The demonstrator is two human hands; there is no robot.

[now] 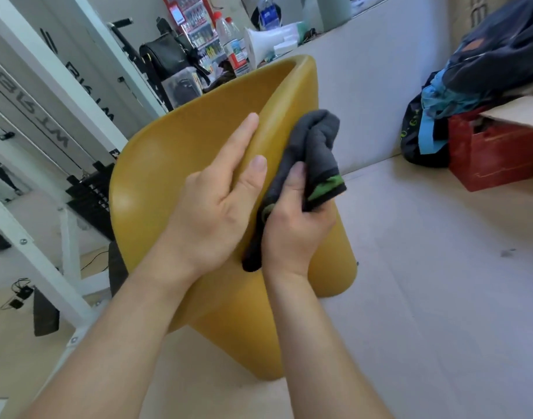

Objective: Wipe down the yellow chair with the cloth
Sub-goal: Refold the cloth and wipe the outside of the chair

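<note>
The yellow plastic chair (180, 152) stands tilted in the middle of the view, its rounded legs on a pale floor. My left hand (220, 204) grips the chair's raised edge, fingers on the inner face and thumb over the rim. My right hand (292, 225) grips a bunched dark grey cloth (313, 146) with a green stripe and holds it against the outer side of that same edge. Part of the cloth hangs below my right palm.
A white metal gym frame (47, 164) stands on the left. A red box (495, 158) with a pile of dark clothes (501, 49) sits at the right. Bottles (232, 40), a white megaphone (268, 40) and a black bag (162, 58) crowd a ledge behind the chair.
</note>
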